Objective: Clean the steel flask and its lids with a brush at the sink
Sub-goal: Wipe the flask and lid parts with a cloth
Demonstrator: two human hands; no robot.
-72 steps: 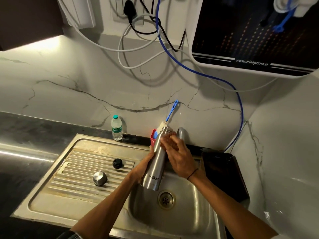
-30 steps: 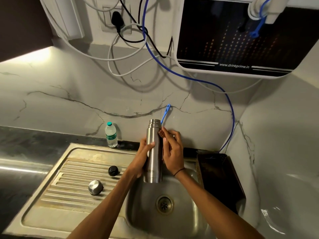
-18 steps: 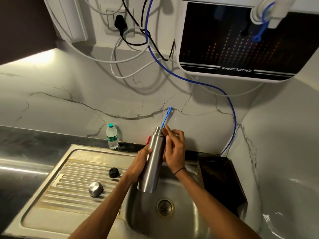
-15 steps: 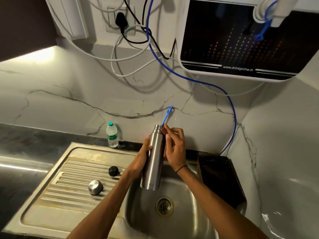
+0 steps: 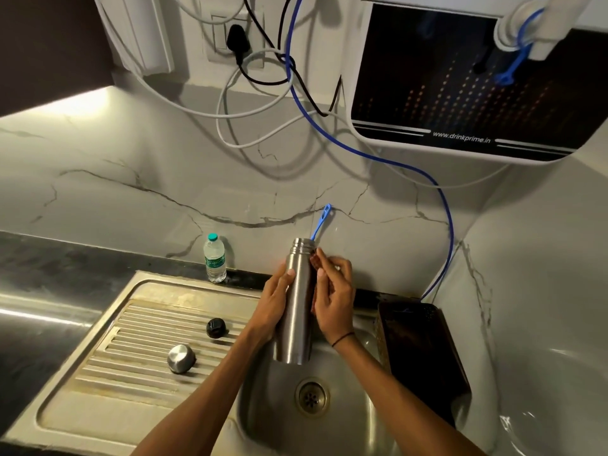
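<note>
My left hand (image 5: 273,307) grips the steel flask (image 5: 296,307) by its body and holds it upright, mouth open, above the sink basin (image 5: 348,426). My right hand (image 5: 334,301) is beside the flask's neck, its fingertips pinching a small dark thing against the steel; I cannot make out what it is. A blue brush handle (image 5: 320,222) rises behind the flask against the wall, its head hidden. The black inner lid (image 5: 216,328) and the steel cap (image 5: 180,358) lie on the ribbed drainboard (image 5: 131,373), left of the basin.
A small plastic water bottle (image 5: 214,258) stands at the back edge of the sink. A dark rack (image 5: 421,350) sits right of the basin. A water purifier (image 5: 460,77) and loose cables (image 5: 263,126) hang on the wall above. The drain (image 5: 311,396) is below the flask.
The flask has gone from tilted to nearly upright and back in my left hand. My right hand has kept moving along the flask's upper side near the neck. The lids have not moved.
</note>
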